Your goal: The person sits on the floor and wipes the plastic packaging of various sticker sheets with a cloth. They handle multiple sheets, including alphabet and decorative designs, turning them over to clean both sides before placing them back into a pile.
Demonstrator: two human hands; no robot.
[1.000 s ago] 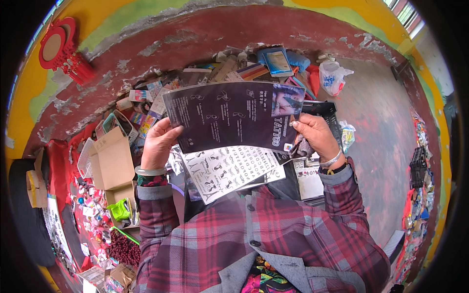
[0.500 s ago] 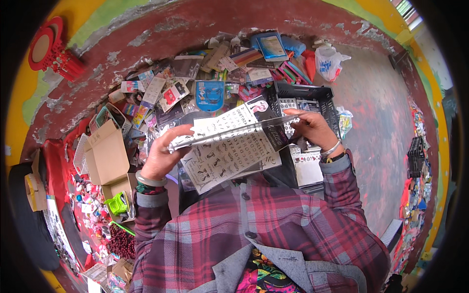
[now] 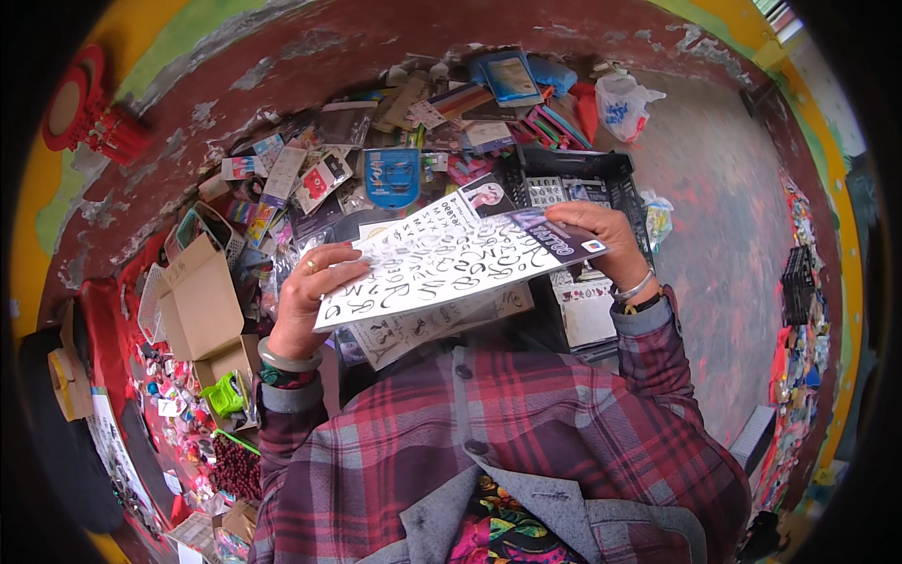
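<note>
A white lettering sheet [image 3: 442, 273], printed with black curly characters and with a dark header at its right end, is held tilted in front of me by both hands. My left hand [image 3: 315, 296] grips its left end, with a ring on one finger. At the header end, my right hand [image 3: 601, 240] has its fingers over the top edge; the thumb is hidden. Below this sheet lie more sheets with black letters and small figures [image 3: 413, 329], partly covered. A dark card with a pink-and-white picture [image 3: 487, 195] pokes out behind it.
A black plastic crate [image 3: 617, 167] with printed sheets stands right of centre. Packaged small goods [image 3: 319, 179] pile up against the far wall. At left are an open cardboard box [image 3: 202, 296] and a white basket [image 3: 150, 305]. A white plastic bag [image 3: 625, 108] sits at the far right.
The lettering sheet, earlier seen nearly edge-on, has tipped so its printed face shows. It now covers more of the sheets below. Both hands keep hold of its ends.
</note>
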